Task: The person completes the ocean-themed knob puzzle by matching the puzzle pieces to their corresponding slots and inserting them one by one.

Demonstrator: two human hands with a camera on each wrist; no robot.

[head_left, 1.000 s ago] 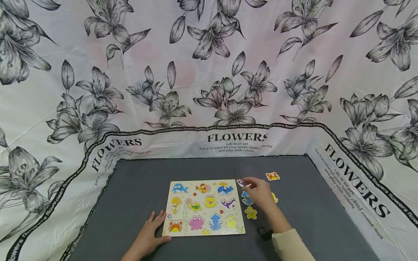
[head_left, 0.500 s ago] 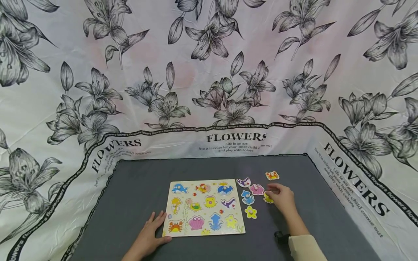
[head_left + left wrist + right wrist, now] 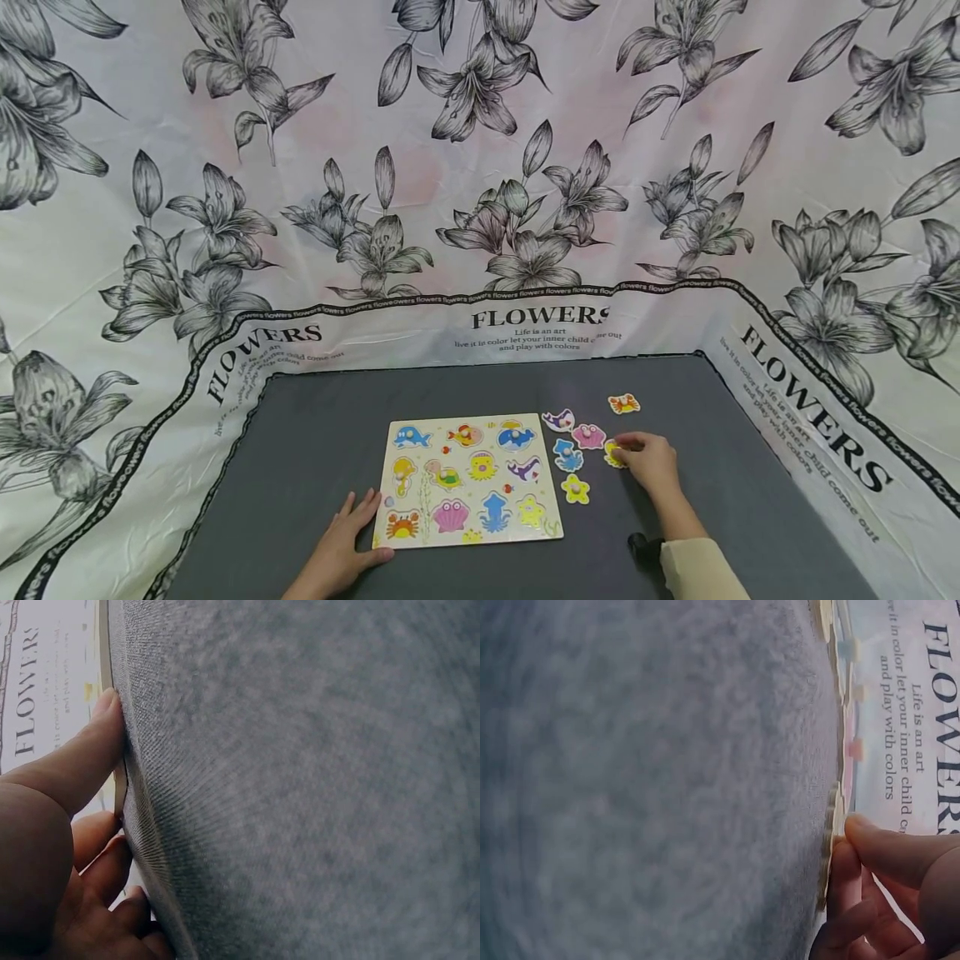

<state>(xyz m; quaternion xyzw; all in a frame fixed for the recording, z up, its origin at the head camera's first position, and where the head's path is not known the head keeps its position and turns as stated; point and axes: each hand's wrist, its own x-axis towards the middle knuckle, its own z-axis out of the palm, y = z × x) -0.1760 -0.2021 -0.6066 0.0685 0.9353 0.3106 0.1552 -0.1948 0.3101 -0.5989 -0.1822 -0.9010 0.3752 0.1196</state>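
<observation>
My left hand (image 3: 335,542) steadies the near left corner of a cream puzzle board (image 3: 555,533) printed with sea animals, its thumb at the near edge and its fingers along the left edge. In the left wrist view the thumb (image 3: 101,742) touches the board's edge. Right of the board, my right hand (image 3: 654,468) pinches a yellow puzzle piece (image 3: 612,455) lying on the dark cloth, and the fingertips partly cover it. The right wrist view has thumb and forefinger meeting at this piece (image 3: 829,847), seen edge-on.
Near the right hand lie a purple-and-white piece (image 3: 558,420), a pink shell piece (image 3: 588,437), a blue piece (image 3: 568,456) and a yellow star piece (image 3: 575,489). Farther back is an orange crab piece (image 3: 623,404). A floral curtain (image 3: 420,208) stands behind the dark cloth (image 3: 330,400).
My right hand has moved right from the purple-and-white piece, leaving it on the cloth, to the yellow piece, which it now pinches. The left hand stays at the board's corner.
</observation>
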